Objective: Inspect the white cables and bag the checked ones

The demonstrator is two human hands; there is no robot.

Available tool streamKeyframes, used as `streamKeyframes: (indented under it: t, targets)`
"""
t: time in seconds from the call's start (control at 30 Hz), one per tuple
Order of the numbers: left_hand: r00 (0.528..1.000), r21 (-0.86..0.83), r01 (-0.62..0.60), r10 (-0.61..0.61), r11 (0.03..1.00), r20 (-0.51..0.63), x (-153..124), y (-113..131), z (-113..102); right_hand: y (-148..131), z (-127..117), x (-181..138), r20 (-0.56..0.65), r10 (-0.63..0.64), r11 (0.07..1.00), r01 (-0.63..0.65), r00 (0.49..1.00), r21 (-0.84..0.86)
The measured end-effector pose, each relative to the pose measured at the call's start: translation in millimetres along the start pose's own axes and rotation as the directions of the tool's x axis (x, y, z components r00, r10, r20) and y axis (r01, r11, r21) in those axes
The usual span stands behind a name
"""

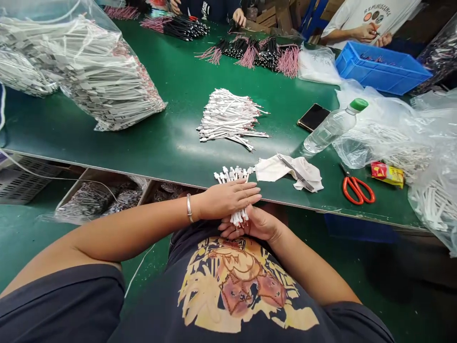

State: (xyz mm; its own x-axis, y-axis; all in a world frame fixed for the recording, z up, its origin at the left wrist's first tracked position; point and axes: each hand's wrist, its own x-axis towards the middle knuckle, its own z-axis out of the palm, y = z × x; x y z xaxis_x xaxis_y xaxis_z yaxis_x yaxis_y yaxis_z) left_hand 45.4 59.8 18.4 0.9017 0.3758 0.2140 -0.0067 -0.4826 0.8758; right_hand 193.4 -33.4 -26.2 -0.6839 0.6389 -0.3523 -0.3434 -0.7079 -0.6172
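Observation:
A small bundle of white cable pieces (233, 174) sticks out over the near edge of the green table (160, 138). My left hand (228, 197) lies flat across the bundle, fingers stretched to the right, a silver bracelet on the wrist. Underneath, my right hand (255, 224) cups the bundle's lower ends (238, 218) against my body, fingers curled around them. A larger heap of the same white pieces (230, 119) rests farther back on the table.
White cloth (289, 171) with a metal tool, red scissors (357, 188), water bottle (333, 126), phone (313, 116), blue bin (382, 71) and plastic bags of parts (82, 66) lie around. Other people's hands (371, 33) work at the far side by black-pink wire bundles (257, 52).

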Motion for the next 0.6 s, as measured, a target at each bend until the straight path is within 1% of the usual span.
streamKeyframes:
  t: [0.07, 0.2, 0.37, 0.47, 0.5, 0.6]
  targets:
    - [0.999, 0.041, -0.035, 0.034, 0.999, 0.025, -1.0, -2.0, -1.2, -3.5, 1.5, 4.2, 0.005, 0.026, 1.0, -0.026, 1.0, 0.011]
    - [0.995, 0.089, -0.083, 0.078, 0.993, 0.062, -3.0, -2.6, -2.8, -8.3, 10.0, 6.2, -0.053, 0.034, 0.998, -0.032, 0.998, 0.048]
    - [0.998, 0.058, -0.034, 0.031, 0.998, 0.045, -2.2, -1.8, -8.0, -7.1, 16.5, 9.5, -0.116, 0.02, 0.997, -0.011, 0.993, 0.078]
    - [0.999, 0.165, -0.006, -0.001, 0.986, 0.045, -6.8, -1.2, -9.1, -1.6, 15.0, 17.0, -0.111, 0.012, 0.993, 0.0, 0.994, 0.114]
    - [0.999, 0.221, 0.018, -0.024, 0.975, 0.023, -11.2, -0.5, -8.6, -0.1, 13.6, 20.3, -0.105, 0.013, 0.991, 0.001, 0.994, 0.13]
    - [0.988, 0.391, 0.114, -0.062, 0.914, -0.143, -35.6, 1.6, -9.2, -0.2, 6.8, 29.2, -0.061, 0.005, 0.992, 0.003, 0.998, 0.13]
